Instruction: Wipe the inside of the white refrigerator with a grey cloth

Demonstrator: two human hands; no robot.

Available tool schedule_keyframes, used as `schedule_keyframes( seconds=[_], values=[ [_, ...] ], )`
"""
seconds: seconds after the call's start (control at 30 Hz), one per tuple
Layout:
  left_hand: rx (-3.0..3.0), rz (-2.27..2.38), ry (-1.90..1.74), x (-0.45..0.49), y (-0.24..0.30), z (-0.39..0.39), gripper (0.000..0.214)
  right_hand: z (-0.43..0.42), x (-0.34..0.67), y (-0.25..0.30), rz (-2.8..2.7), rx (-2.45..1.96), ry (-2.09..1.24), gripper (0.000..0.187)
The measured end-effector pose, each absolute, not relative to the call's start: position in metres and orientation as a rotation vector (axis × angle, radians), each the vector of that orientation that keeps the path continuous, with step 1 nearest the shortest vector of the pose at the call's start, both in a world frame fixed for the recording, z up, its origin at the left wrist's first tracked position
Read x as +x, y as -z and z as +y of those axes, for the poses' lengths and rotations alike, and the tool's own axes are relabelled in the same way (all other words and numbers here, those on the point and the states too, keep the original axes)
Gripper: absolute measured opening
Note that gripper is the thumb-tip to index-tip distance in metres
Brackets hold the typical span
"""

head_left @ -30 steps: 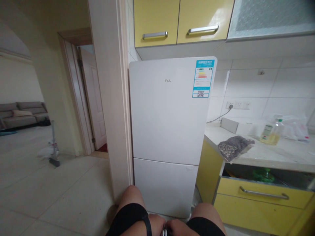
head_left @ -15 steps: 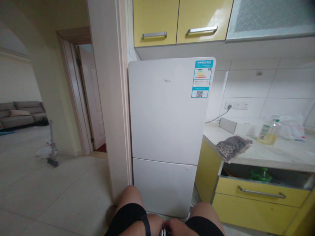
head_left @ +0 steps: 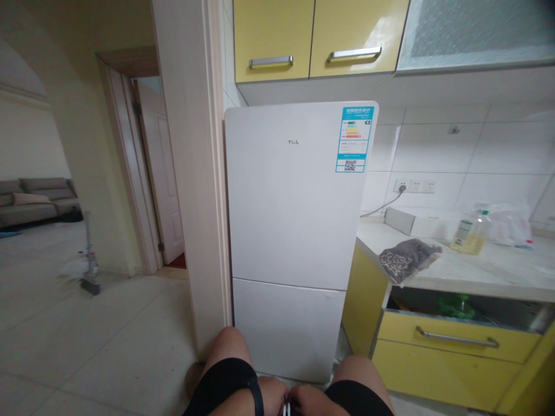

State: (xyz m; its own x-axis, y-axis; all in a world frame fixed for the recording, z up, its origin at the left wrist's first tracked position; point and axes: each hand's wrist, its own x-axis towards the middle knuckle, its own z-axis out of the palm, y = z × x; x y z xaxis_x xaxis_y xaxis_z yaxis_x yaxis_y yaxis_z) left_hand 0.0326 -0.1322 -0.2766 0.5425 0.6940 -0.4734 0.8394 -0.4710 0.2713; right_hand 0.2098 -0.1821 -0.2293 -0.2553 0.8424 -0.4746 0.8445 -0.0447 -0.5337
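Bringing left hand [head_left: 272, 395] and right hand [head_left: 311, 400] together low in the lap, between bare knees [head_left: 229, 345] and black shorts [head_left: 223, 377]. Curling fingers [head_left: 298, 395] inward at thin white strands [head_left: 287, 410], lying right between both hands near the bottom edge of the view; being unable to tell whether gripping or only touching. Facing a white refrigerator [head_left: 288, 222] close beyond the knees, hemmed in by a pale door frame [head_left: 191, 173] on the left and a yellow cabinet [head_left: 365, 300] on the right, with open tiled floor [head_left: 130, 341] spreading out farther left. Seeing a patterned cloth [head_left: 410, 260] near the front edge of the counter [head_left: 472, 273]. Finding something green [head_left: 457, 307] inside the dark opening below, partly hidden. Noticing yellow liquid in a clear bottle [head_left: 470, 238] with a green cap, beside a plastic bag [head_left: 507, 224] of unclear contents. Reading "TCL" on the refrigerator's upper door, and making out coloured bars and a QR code on a blue-and-white label [head_left: 354, 140], but being unable to read its smallest print.
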Motion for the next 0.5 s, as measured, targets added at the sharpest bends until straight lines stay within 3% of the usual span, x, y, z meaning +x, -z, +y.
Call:
schedule_keyframes(
  seconds=[0.3,0.5],
  values=[
    [2.329,1.217,0.403,0.0321,0.2749,-0.1325,0.041,-0.1814,0.2121,0.2283,2.221,1.82,1.328,0.047],
    [2.34,1.207,0.394,0.0319,0.2792,-0.1314,0.04,-0.1748,0.2058,0.2303,2.18,1.822,1.292,0.034]
  ],
)
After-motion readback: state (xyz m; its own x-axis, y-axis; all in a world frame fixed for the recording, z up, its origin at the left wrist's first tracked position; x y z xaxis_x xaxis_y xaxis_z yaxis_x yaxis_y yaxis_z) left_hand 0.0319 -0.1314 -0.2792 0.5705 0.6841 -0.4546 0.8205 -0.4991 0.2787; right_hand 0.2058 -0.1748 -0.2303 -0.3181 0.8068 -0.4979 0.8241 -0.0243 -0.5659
